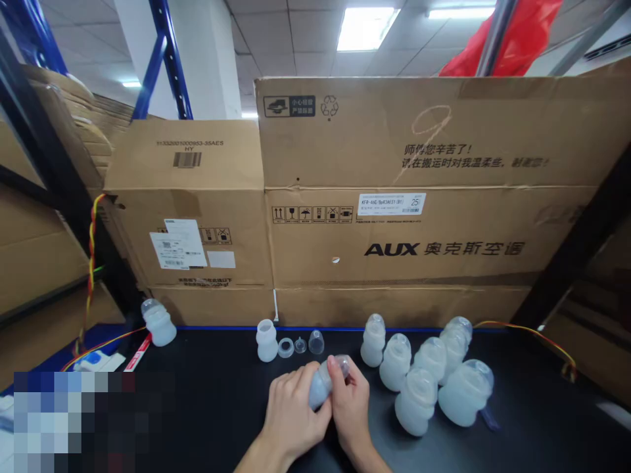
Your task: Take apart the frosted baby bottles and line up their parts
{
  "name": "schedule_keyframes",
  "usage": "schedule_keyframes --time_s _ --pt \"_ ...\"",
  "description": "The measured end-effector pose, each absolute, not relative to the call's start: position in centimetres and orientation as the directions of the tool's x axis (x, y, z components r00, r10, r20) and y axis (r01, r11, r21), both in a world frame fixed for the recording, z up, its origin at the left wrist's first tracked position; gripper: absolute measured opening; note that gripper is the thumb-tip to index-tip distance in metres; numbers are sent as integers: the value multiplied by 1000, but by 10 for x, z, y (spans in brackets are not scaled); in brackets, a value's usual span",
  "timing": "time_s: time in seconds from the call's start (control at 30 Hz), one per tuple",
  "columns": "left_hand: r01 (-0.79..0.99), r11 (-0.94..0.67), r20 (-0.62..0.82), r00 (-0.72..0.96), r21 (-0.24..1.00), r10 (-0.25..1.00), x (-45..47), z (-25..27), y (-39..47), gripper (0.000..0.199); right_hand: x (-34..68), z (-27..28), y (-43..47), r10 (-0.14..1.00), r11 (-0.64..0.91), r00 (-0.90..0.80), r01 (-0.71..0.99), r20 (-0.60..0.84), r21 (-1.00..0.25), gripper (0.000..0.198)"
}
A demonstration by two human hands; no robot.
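Between my two hands is a translucent baby bottle [320,387], tilted with its clear cap toward the upper right. My left hand [296,410] wraps round the bottle's body. The fingers of my right hand [351,401] are closed on the cap end. Just beyond them stands an uncapped bottle [267,341]. In a row to its right lie a clear collar ring [285,348], a small nipple [300,345] and a clear dome cap [316,342]. To the right of my hands stand several capped bottles [417,401].
One more capped bottle [158,322] stands at the far left, by the black shelf post [111,263]. A big cardboard sheet [394,263] closes off the back of the black table [207,394]. Yellow and red wires [92,256] hang at the left; a dark blue strip [489,418] lies at right.
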State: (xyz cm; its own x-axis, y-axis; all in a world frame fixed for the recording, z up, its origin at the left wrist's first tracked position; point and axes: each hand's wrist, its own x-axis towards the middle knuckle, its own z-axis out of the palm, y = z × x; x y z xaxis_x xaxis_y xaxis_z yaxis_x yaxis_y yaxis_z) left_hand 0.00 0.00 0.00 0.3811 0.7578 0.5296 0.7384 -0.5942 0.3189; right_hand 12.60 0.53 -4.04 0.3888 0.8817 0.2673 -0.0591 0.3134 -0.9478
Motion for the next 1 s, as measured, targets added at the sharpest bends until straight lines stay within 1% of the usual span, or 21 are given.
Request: schedule_keyframes --time_s 0.13,0.3,0.37,0.43,0.53,0.63,0.73,0.8,0.93,1.0 --pt "793 -558 516 382 244 767 2 2 -4 29 130 -39 1 831 362 437 48 345 -931 40" --pt "856 -494 575 331 150 748 4 9 -10 20 133 -39 0 777 393 466 166 423 -905 39" --pt "875 -466 570 318 130 757 4 14 -11 14 131 -40 -1 774 387 467 187 428 -903 39" --pt "887 -442 543 309 131 781 4 17 -12 10 129 -40 0 786 375 467 161 405 -913 40" --pt "890 -416 526 268 184 807 2 18 -14 12 130 -38 8 802 338 497 79 331 -938 47" --pt "840 -478 596 253 255 762 -1 13 -17 23 143 -33 22 811 296 509 71 289 -953 54" --pt "757 -575 667 258 310 699 -5 7 -18 29 161 -30 32 845 296 413 167 340 -940 51" --pt "714 -602 675 247 359 695 -8 5 -17 28 166 -30 33 865 300 334 255 374 -919 44" --pt "604 -608 619 229 516 752 -14 3 -7 25 163 -34 31 889 297 210 410 406 -863 32" --pt "570 -581 589 199 581 784 -17 1 -3 28 160 -38 30 889 296 167 500 426 -814 30"
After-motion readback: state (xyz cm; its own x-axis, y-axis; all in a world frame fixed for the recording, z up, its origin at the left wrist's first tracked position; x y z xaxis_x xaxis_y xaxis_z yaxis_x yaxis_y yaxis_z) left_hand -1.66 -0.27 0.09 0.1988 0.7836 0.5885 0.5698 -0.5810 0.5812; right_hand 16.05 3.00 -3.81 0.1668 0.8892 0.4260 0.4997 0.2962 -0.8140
